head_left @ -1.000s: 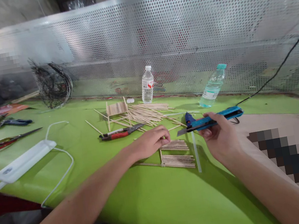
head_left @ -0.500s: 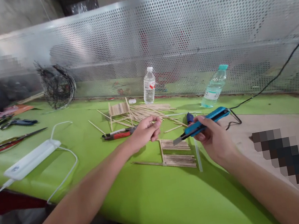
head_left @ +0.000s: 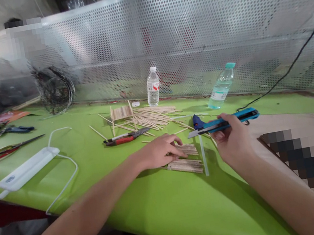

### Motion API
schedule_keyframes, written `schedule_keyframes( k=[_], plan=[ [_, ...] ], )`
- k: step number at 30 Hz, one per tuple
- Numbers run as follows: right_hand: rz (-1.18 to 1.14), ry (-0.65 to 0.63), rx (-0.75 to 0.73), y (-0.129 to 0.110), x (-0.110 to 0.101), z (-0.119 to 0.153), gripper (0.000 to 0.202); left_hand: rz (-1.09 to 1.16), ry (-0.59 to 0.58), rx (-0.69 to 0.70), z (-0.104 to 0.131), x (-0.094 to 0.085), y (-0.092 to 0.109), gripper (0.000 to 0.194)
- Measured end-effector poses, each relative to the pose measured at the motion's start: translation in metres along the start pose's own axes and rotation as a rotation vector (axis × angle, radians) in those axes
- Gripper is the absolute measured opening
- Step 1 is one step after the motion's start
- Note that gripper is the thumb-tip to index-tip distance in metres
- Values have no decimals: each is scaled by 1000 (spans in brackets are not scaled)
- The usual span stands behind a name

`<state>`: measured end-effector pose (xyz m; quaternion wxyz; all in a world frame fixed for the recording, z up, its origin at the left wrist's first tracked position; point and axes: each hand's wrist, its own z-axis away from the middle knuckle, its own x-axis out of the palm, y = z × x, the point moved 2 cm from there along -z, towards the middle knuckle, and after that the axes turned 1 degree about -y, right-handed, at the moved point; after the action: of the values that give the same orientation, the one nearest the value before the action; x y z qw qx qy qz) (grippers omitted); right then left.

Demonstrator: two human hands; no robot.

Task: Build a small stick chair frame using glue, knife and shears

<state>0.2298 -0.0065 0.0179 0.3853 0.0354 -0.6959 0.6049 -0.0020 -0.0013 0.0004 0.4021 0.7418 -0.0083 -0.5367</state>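
My left hand (head_left: 163, 151) is lowered over a small frame of thin wooden sticks (head_left: 185, 166) lying flat on the green table (head_left: 164, 209). Its fingers are apart and bent, the tips at the upper row of sticks; whether they grip it I cannot tell. My right hand (head_left: 232, 138) is closed round a blue utility knife (head_left: 243, 115), its blade out and pointing left above the table. A clear glue stick (head_left: 204, 158) lies just right of the frame. Behind the blade sits a blue glue gun (head_left: 197, 121), partly hidden.
Behind are loose sticks (head_left: 157, 116), a small stick chair (head_left: 122, 113), red-handled pliers (head_left: 124, 138) and two bottles, one clear (head_left: 153, 89), one greenish and tilted (head_left: 221, 89). Scissors (head_left: 7, 150) and a white power strip (head_left: 29, 169) lie left. A perforated metal screen (head_left: 180, 40) backs the table.
My left hand has come down onto the stick frame, its fingers spreading from a loose curl. The utility knife in my right hand has moved right and turned nearer to level.
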Motion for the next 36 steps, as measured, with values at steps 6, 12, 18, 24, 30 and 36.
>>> schedule_keyframes(
  k=[6, 12, 18, 24, 30, 36],
  plan=[
    [2, 33, 35, -2, 0, 3, 22, -11, 54, 10, -5, 1, -5, 15],
    [9, 80, 80, -4, -2, -1, 17, 53, 233, -58, 1, -13, -9, 32],
    [4, 104, 100, -6, -2, -2, 18, 20, 157, -63, 11, -24, -9, 28],
    [10, 109, 128, -5, -2, -2, 20, -72, 27, -63, 11, -16, -13, 22],
    [21, 97, 150, -3, -2, -4, 20, -139, 53, -29, -3, -7, -10, 13],
    [27, 104, 145, -1, -5, -8, 22, -127, 181, -50, -5, -13, -17, 28]
  ],
)
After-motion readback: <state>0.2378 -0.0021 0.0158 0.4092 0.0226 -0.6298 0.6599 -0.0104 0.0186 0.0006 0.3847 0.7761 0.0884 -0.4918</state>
